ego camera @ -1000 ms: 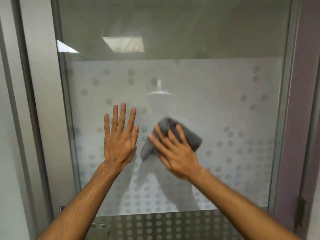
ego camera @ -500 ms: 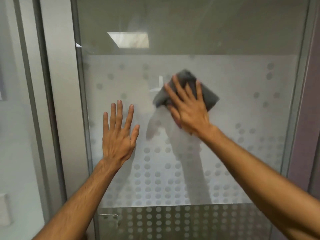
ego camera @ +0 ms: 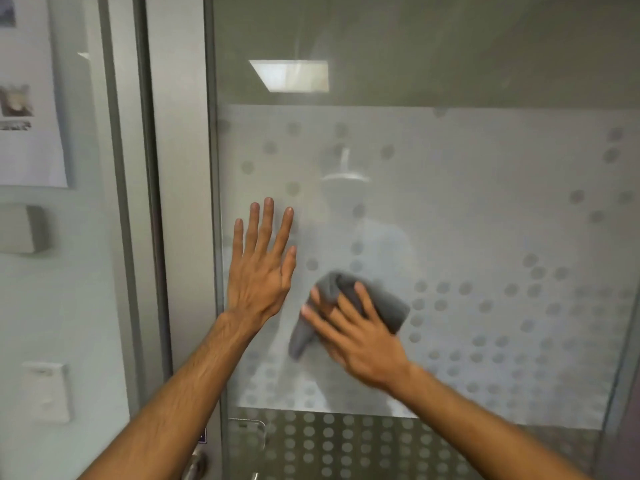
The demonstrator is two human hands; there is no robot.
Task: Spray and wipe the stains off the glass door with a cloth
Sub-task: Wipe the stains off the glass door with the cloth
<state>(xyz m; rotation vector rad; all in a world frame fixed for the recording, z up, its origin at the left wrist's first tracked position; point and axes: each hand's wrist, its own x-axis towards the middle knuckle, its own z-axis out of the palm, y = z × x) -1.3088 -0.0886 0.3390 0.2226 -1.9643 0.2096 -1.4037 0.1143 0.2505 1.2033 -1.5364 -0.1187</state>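
The glass door [ego camera: 485,220] fills the view, with a frosted band dotted with clear circles across its middle. My right hand [ego camera: 356,337] presses a folded grey cloth [ego camera: 381,306] flat against the glass low in the frosted band; the hand is motion-blurred. My left hand [ego camera: 261,268] lies flat on the glass near the door's left edge, fingers spread and pointing up, holding nothing. No spray bottle is in view. A faint reflection of a person shows in the glass.
A grey metal door frame [ego camera: 180,202] runs down the left of the glass. Left of it, a wall carries a paper notice [ego camera: 27,98], a small grey box [ego camera: 24,230] and a white switch plate [ego camera: 46,391]. A door handle [ego camera: 195,465] shows at the bottom.
My right hand has swept the cloth down from the upper part of the frosted band to its lower part. The left hand stays flat on the glass. The view has shifted left.
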